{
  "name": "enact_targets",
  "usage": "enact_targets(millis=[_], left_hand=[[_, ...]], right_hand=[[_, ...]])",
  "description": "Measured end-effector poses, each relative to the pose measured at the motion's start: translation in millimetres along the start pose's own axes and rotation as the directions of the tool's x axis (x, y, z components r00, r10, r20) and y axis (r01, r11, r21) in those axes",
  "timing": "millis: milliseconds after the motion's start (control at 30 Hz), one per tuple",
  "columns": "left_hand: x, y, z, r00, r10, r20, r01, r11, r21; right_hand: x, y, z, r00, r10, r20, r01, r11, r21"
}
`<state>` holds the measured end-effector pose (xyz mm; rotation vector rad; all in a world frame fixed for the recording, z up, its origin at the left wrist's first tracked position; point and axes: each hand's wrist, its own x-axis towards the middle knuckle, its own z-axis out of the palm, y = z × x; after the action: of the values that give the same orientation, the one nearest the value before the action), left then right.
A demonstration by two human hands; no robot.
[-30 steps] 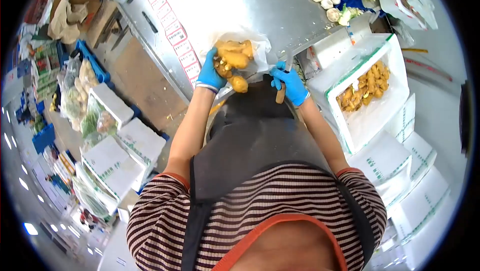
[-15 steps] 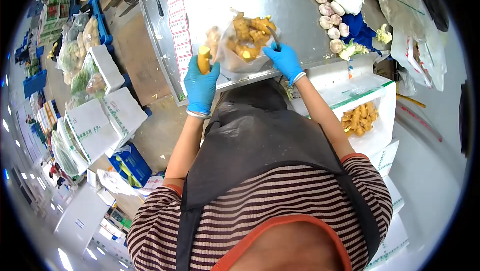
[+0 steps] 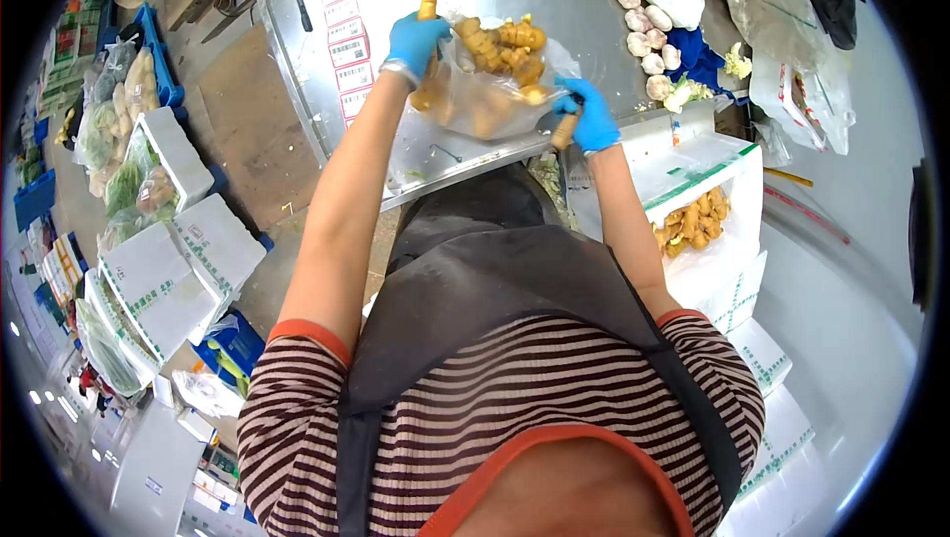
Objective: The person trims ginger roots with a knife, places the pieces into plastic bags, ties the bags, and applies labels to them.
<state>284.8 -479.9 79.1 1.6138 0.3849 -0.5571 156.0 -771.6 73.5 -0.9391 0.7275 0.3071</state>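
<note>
My left hand [image 3: 416, 44], in a blue glove, is closed around a piece of ginger [image 3: 427, 6] whose top sticks up past the fingers. It is at the left side of a clear plastic bag [image 3: 495, 119] on the metal table. Several knobbly ginger roots [image 3: 507, 47] lie in the bag and at its mouth. My right hand [image 3: 592, 117], also gloved in blue, is closed on a knife, whose wooden handle [image 3: 565, 131] points down toward the table edge; its blade is hidden. The right fingers also touch the bag's right edge.
A strip of printed labels [image 3: 341, 27] and a black pen or cutter [image 3: 301, 5] lie on the table's left. Garlic bulbs [image 3: 639, 20] line its right side, beside a blue cloth [image 3: 700, 60]. A white foam box [image 3: 708, 258] holds more ginger at the right.
My left hand has moved up and slightly right with the ginger, to the bag's side. The knife has turned in my right hand, its handle now showing, and that hand touches the bag's edge.
</note>
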Motion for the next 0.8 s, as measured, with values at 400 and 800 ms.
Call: enact_targets(millis=[400, 800], left_hand=[[-264, 36, -169, 0.975, 0.218, -0.034, -0.178, 0.689, -0.702], [-374, -30, -339, 0.758, -0.047, -0.651, -0.323, 0.84, -0.436]], right_hand=[[-178, -68, 192, 0.898, -0.115, 0.425, 0.364, 0.739, -0.567], [-122, 80, 432, 0.615, 0.428, 0.662, 0.273, 0.672, -0.688]])
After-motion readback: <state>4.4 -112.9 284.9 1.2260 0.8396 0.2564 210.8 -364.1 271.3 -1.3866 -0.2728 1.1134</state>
